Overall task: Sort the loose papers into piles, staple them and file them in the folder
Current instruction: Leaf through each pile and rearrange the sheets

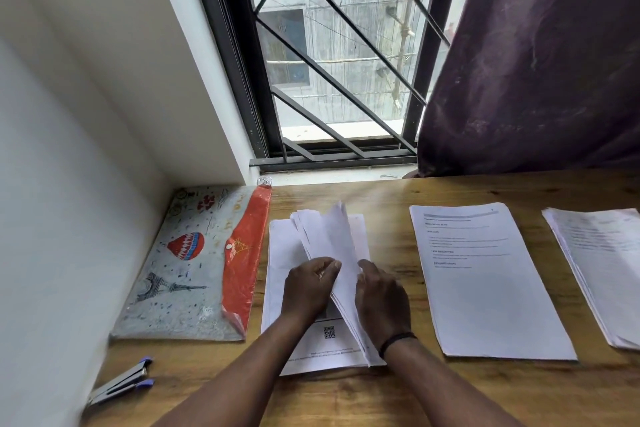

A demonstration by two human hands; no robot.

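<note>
A sheaf of white papers (329, 239) stands tilted on its long edge above a flat pile (280, 253) on the wooden table. My left hand (308, 284) pinches the sheaf from the left, thumb and fingers curled on it. My right hand (381, 302) grips it from the right, a black band on the wrist. A second pile (485, 288) with printed text lies to the right, a third pile (602, 264) at the right edge. The folder (187, 270), grey with a balloon picture and an orange flap, lies on the left. A stapler (119, 383) lies at the front left.
The white wall (52, 218) runs close along the left of the table. A barred window (332, 80) and a dark purple curtain (536, 63) stand behind the table's far edge. Bare wood (381, 399) shows along the front.
</note>
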